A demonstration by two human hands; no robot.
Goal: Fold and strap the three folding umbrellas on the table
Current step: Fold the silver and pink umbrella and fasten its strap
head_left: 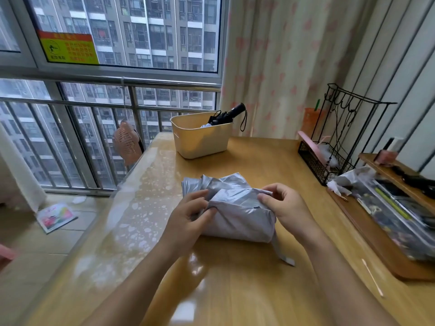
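Note:
A silver-grey folding umbrella (237, 212) lies collapsed in the middle of the wooden table (247, 278), its fabric loose and rumpled. My left hand (188, 215) pinches the fabric on its left side. My right hand (284, 205) grips a fold on its right side. Its strap (282, 252) trails loose toward me on the table. A black folding umbrella (227, 115) stands in the cream plastic basket (202, 140) at the table's far edge, handle up, with its wrist loop hanging over the rim. A pale fabric edge shows beside it in the basket.
A black wire rack (339, 147) and a wooden tray of clutter (395, 217) fill the right side. A thin stick (372, 276) lies near the right front. A pink chair back (128, 144) stands behind the table's left edge, by the window railing.

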